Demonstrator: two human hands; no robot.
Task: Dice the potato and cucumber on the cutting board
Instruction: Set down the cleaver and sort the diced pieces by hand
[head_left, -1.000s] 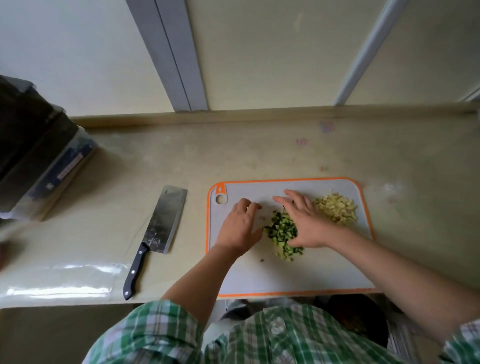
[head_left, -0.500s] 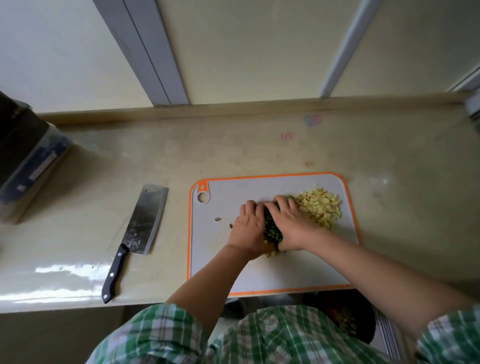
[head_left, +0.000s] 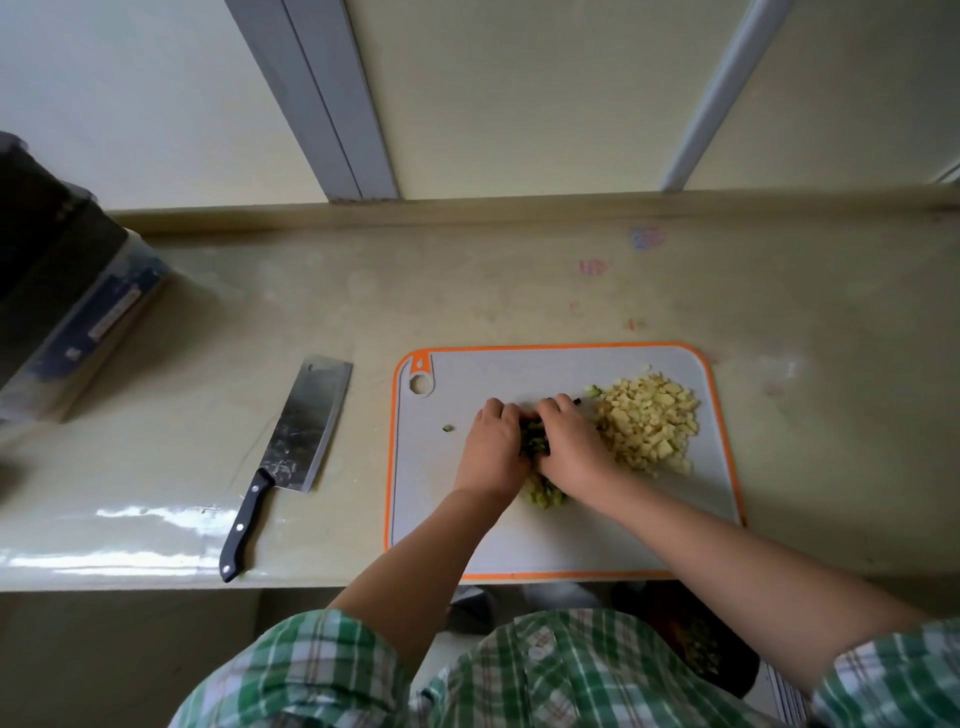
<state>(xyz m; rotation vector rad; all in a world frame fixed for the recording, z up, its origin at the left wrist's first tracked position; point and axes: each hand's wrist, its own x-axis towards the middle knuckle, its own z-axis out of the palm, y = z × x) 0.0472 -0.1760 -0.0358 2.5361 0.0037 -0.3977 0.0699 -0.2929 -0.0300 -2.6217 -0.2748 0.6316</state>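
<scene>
Closer together than a second ago: my left hand (head_left: 492, 449), right hand (head_left: 570, 448) | fingers (head_left: 497, 410) curled round diced cucumber (head_left: 546, 494) | cutting board (head_left: 457, 540) centre.

One cleaver (head_left: 296, 441), board (head_left: 493, 374), potato pile (head_left: 649, 423), probably cucumber pile (head_left: 545, 492); two hands (head_left: 491, 447) (head_left: 569, 444).

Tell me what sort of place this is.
Probably a home kitchen: a cleaver lies on the counter beside an orange-rimmed cutting board that holds diced potato and diced cucumber.

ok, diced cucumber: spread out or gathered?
Gathered: left hand and right hand cup the green diced cucumber into one heap on the orange-rimmed grey cutting board; one stray piece lies apart.
</scene>
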